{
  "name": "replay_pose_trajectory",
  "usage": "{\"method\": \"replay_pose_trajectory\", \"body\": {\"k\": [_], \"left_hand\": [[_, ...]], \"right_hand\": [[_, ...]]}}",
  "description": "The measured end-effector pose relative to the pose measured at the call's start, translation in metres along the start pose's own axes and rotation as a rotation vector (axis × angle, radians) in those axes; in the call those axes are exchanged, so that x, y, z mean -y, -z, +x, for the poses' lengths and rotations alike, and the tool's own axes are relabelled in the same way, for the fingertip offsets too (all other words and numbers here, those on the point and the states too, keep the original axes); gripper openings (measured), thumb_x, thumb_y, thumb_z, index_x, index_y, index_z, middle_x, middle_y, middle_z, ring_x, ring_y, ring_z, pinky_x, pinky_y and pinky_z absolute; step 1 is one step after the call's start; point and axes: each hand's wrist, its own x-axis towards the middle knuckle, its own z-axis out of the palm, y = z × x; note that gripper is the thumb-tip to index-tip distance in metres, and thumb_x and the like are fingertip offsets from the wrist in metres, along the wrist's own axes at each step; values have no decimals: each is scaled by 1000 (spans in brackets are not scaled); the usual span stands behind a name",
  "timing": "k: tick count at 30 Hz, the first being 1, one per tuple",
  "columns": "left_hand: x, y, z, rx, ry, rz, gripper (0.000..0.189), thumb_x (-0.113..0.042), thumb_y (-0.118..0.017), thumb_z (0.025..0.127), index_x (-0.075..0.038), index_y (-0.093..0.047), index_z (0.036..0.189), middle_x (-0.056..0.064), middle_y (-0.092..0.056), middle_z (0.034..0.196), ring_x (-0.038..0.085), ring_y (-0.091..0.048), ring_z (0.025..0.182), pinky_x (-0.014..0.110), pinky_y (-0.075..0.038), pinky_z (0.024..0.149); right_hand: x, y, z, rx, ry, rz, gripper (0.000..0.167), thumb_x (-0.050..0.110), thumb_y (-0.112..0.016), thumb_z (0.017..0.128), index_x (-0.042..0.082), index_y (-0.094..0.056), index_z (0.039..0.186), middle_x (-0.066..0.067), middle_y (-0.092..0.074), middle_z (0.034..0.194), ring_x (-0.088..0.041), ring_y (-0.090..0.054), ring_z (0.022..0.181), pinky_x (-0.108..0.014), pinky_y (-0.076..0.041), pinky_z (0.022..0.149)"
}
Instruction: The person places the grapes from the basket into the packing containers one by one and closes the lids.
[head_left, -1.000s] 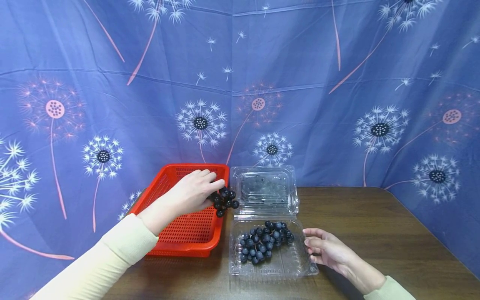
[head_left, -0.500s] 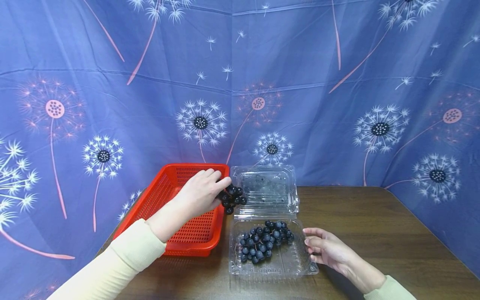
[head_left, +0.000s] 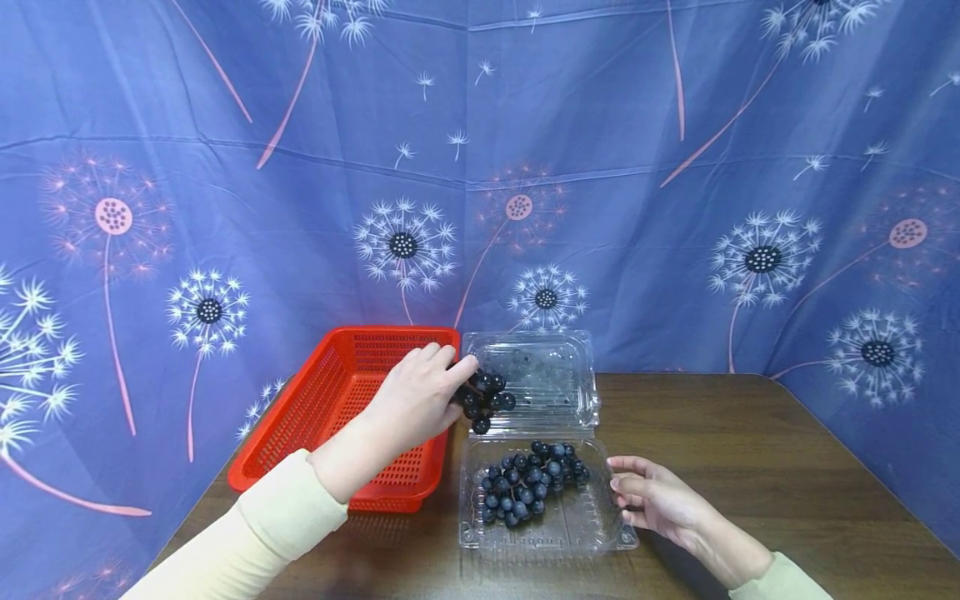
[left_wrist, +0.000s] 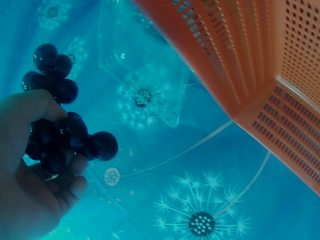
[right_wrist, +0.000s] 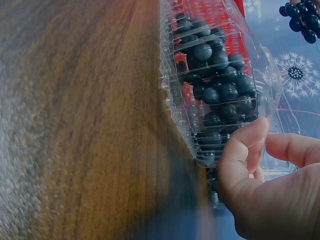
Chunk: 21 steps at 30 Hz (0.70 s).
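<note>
My left hand (head_left: 423, 392) grips a small bunch of dark grapes (head_left: 491, 400), raised between the red basket and the clear plastic clamshell box. In the left wrist view the thumb and fingers curl around these grapes (left_wrist: 72, 130). The clamshell box (head_left: 585, 533) lies opened out on the table, its lid (head_left: 577, 392) tipped back. A larger bunch of dark grapes (head_left: 517, 492) lies in its base. At the base's right edge is my right hand (head_left: 660, 504); in the right wrist view its thumb and bent fingers pinch the box's rim (right_wrist: 265, 100).
The red perforated basket (head_left: 393, 493) stands left of the box, under my left forearm. The brown wooden table (head_left: 750, 442) runs back to a blue dandelion-print cloth (head_left: 637, 250) hanging behind it.
My left hand has carried the small grape bunch rightward from over the basket to in front of the box's lid. My right hand has stayed at the box's edge.
</note>
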Motion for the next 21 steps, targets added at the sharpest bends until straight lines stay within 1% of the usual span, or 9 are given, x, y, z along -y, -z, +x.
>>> {"method": "replay_pose_trajectory", "body": {"k": [3, 10, 15, 21], "left_hand": [[-6, 1, 0, -13, 23, -10, 41, -19, -74, 65, -13, -50, 97, 4, -49, 74, 22, -49, 69, 31, -38, 57], [-20, 4, 2, -10, 65, -21, 48, -20, -77, 64, -13, -50, 103, 4, -52, 78, 22, -50, 70, 32, -40, 59], [-31, 5, 3, -30, 72, -32, 48, -20, -76, 64, -12, -51, 104, 4, -51, 77, 22, -50, 68, 32, -41, 59], [-43, 3, 4, -35, 62, -36, 50, -23, -77, 63, -12, -50, 104, 3, -51, 77, 22, -51, 69, 32, -40, 58]], "right_hand": [[0, 0, 0, 2, -3, 4, 52, 6, -52, 89, -3, -26, 133, 6, -54, 83, -5, -53, 72, -22, -48, 66], [1, 0, -1, 18, 11, 17, 51, 7, -52, 90, -2, -27, 133, 6, -54, 83, -5, -54, 73, -23, -48, 67], [1, 0, 0, 7, 4, -4, 53, 6, -52, 89, -4, -25, 133, 5, -53, 85, -5, -54, 74, -23, -48, 67], [0, 0, 0, 1, -1, -12, 55, 7, -53, 89, -5, -23, 134, 5, -52, 85, -5, -53, 74, -23, -48, 67]]}}
